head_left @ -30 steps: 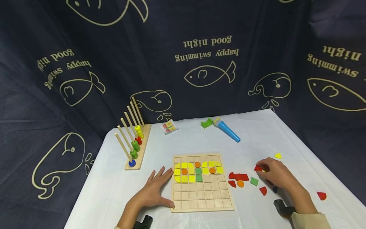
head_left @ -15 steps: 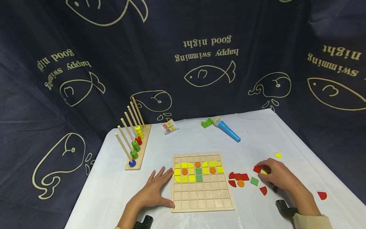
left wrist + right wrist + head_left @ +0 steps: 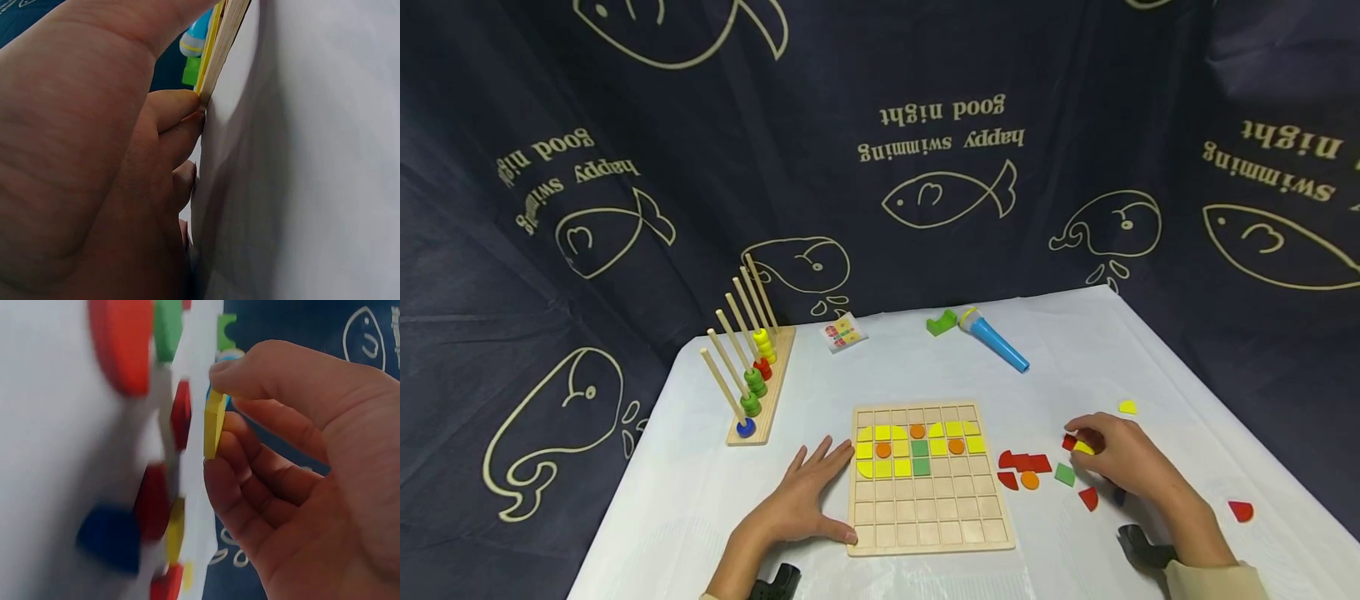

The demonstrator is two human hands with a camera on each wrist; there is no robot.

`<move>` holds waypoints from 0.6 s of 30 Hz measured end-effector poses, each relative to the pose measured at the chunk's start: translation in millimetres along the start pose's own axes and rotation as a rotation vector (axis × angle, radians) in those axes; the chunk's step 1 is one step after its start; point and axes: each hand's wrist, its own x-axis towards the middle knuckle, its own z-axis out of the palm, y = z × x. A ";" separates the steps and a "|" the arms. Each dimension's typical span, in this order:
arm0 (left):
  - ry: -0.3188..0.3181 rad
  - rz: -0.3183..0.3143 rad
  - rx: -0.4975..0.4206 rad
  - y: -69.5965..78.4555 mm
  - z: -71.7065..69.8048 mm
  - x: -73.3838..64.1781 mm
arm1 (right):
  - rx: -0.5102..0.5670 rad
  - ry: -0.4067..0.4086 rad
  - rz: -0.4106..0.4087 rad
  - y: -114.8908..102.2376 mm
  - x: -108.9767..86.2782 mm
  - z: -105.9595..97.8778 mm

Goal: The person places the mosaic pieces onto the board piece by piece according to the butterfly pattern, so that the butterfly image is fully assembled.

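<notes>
My right hand pinches a small yellow tile between thumb and fingertips, just off the table in the right wrist view. A red square tile lies close beyond those fingertips. Spread along the left edge of a wooden grid board, my left hand touches the frame with its thumb and fingertips. Yellow tiles, orange round tiles and green squares fill part of the board's upper rows. In the left wrist view the fingers meet the board's side.
Between board and right hand lie red tiles, an orange disc and a green square. More red quarter tiles lie rightward. A bead rack, pattern card, green block and toy microphone stand farther back.
My right fingers have come off the red square and now pinch the yellow tile, which has shifted slightly left with the hand. My left hand stays at the board's edge.
</notes>
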 end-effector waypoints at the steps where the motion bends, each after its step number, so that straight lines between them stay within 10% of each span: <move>1: 0.001 -0.001 0.003 -0.1 0.0 0.0 | 0.006 0.010 -0.011 -3.8 1.3 1.2; 18: -0.003 -0.003 0.007 2.1 -1.6 -0.5 | 0.071 -0.086 -0.191 -79.1 27.9 45.7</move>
